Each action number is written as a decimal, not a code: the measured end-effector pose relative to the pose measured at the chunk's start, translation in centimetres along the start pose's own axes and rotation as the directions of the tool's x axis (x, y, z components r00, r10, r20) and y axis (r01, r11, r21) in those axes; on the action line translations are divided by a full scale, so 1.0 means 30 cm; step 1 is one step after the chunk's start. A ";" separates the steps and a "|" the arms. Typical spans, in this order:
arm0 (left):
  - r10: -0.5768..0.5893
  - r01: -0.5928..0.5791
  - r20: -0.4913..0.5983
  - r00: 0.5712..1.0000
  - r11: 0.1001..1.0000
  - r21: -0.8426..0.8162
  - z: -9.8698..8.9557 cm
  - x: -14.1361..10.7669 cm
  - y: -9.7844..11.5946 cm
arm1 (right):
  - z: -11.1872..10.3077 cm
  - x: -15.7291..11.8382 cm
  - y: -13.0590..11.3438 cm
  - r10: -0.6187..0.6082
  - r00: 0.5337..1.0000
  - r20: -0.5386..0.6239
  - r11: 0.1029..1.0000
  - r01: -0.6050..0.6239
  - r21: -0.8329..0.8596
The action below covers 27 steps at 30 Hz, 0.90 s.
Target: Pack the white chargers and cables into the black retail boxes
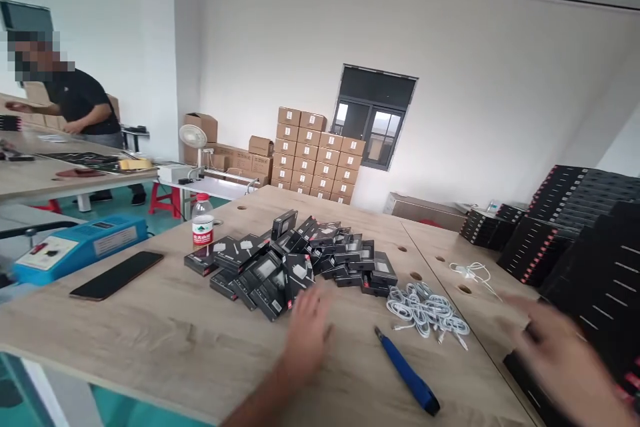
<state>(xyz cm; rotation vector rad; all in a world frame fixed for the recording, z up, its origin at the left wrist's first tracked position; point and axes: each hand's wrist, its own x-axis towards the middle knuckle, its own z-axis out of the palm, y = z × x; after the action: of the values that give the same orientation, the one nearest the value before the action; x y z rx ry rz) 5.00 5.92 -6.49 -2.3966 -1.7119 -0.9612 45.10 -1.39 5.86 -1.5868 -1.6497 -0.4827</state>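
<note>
My left hand [307,333] is over the wooden table at the near edge of a pile of small black boxes [267,273], fingers stretched forward and slightly blurred, with nothing seen in them. On the right, my right hand [560,347] is smeared by motion beside stacked black boxes [595,280]; whether it holds anything cannot be made out. Coiled white cables [427,310] lie right of the pile. A blue-handled tool [407,370] rests on the table between my hands.
A phone [117,275], a red-capped bottle [203,221] and a blue machine [83,250] are at the left. More white cable [473,272] lies by the right stacks. Another person [83,100] leans over a far table. Cartons [313,157] stand by the wall.
</note>
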 end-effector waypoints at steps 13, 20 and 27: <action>-0.003 -0.042 0.231 0.973 0.981 0.190 -0.110 0.168 -0.146 | 0.479 -0.472 -0.206 0.303 0.927 0.223 0.952 -0.305 -0.025; 0.383 -0.299 0.333 0.861 0.913 -0.277 -0.121 -0.104 -0.086 | 0.458 -0.458 -0.197 0.531 0.834 0.153 0.749 -0.546 0.375; -0.081 0.096 0.415 0.906 0.995 -0.016 -0.096 0.001 0.185 | 0.431 -0.449 -0.217 0.623 0.763 0.173 0.638 -0.623 0.453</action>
<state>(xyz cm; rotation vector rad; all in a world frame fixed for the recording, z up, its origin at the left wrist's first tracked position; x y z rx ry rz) 8.50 2.71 -2.43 -2.7183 -1.9585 -0.5125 34.22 -1.78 -10.65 -1.6186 -0.9847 0.2936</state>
